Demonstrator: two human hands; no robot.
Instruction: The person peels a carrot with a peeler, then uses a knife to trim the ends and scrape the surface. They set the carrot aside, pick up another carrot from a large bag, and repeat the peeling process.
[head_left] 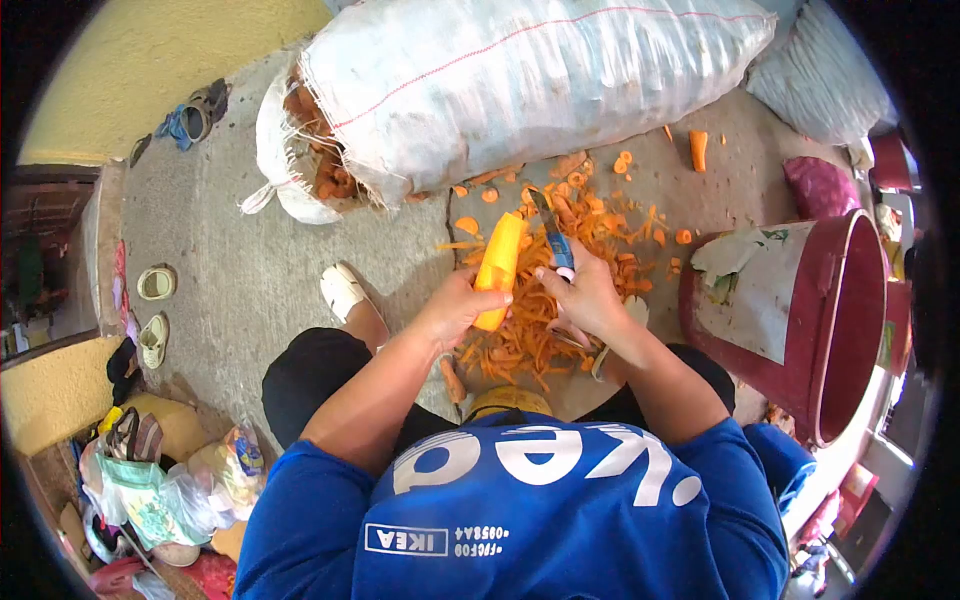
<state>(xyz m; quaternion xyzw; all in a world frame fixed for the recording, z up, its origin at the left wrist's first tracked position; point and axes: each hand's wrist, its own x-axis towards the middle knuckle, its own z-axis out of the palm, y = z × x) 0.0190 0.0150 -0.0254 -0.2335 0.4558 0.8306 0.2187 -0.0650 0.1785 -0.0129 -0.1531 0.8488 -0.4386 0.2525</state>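
Observation:
My left hand [465, 305] is closed around the lower part of a peeled carrot [503, 262], bright orange and tilted slightly to the right. In my right hand [588, 290] is a blue-handled knife [554, 232], its dark blade pointing up and away from me, just right of the carrot. The blade and the carrot are apart. Below both hands, a heap of orange carrot peelings [610, 250] and round cut slices covers the concrete floor. An unpeeled carrot [452, 380] lies near my left wrist.
A big white woven sack [540, 80] of carrots lies across the far side, its torn mouth at the left. To the right, a dark red bin [790, 320] lies tipped over. A carrot piece [698, 150] rests beyond the heap. Bags [150, 490] crowd the lower left.

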